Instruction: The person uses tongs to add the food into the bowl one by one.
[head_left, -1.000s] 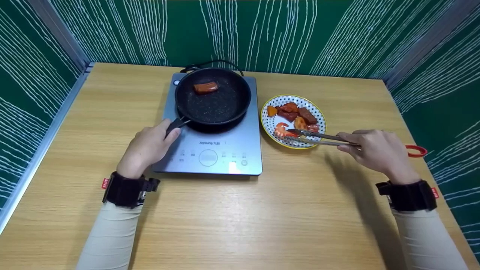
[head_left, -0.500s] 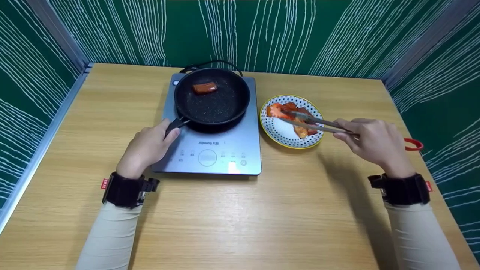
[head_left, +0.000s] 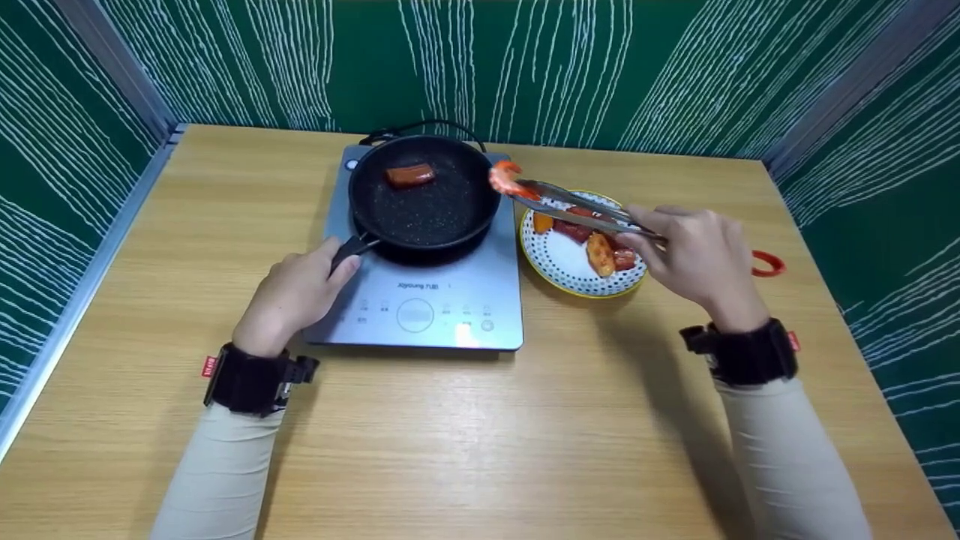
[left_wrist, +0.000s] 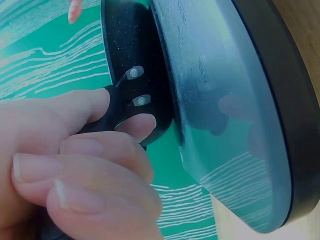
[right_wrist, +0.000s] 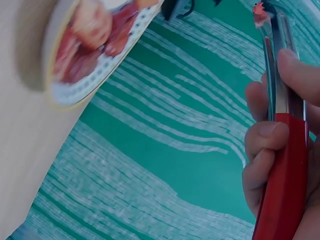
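Where the shrimp (head_left: 508,180) is: because your tongs (head_left: 592,206) pinch it, it hangs in the air ahead and to the left of your right hand (head_left: 694,255), at the right rim of the frying pan (head_left: 450,217).
Tongs: they point forward and left from your right hand, tips closed on the shrimp; their length probably serves to set your fingers well back from the food.
Right hand: you grip the tongs, thumb on one side and fingers on the other, so the squeeze likely comes from that pressure; the red handle (right_wrist: 287,165) runs back through your palm.
Left hand (head_left: 300,289): you grip the pan handle (head_left: 352,253), thumb along it, which looks like a steadying hold.
Sausage piece (head_left: 410,176): it lies in the pan, ahead and to the right of your left hand.
Induction cooker (head_left: 480,255): it sits under the pan, between your hands, controls facing you, presumably for easy reach.
Plate (head_left: 540,262): it stands just beside the cooker, ahead and left of your right hand, a spot the tongs reach readily.
Food pieces (head_left: 600,253): they lie on the plate, partly hidden by the tongs.
Worktop (head_left: 420,450): it bears cooker and plate and runs beneath both your forearms.
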